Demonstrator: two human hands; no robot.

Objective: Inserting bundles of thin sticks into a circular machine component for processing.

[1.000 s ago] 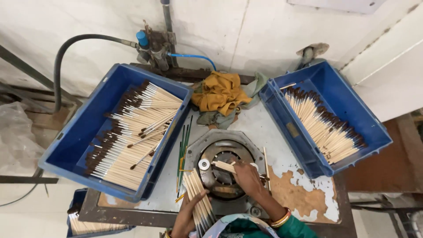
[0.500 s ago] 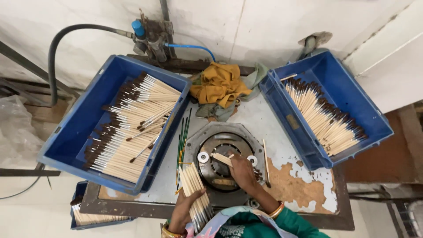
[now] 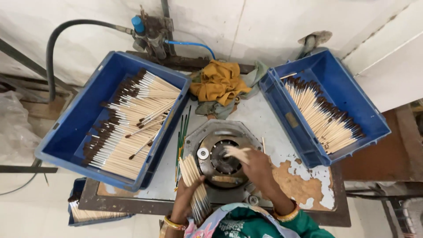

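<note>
My left hand grips a bundle of pale wooden brush handles that fans upward beside a round metal machine head. My right hand holds a single pale wooden brush over the dark centre hole of that machine head. The brush looks blurred. Both wrists wear gold bangles, and a green garment shows at the bottom edge.
A blue crate of brown-tipped brushes sits left, another blue crate of brushes right. A yellow cloth lies behind the machine. Green brushes lie left of it. A hose and valve stand at the wall.
The view has tipped down slightly. My right hand has shifted a little right over the machine head with the single brush. My left hand keeps the bundle in the same place.
</note>
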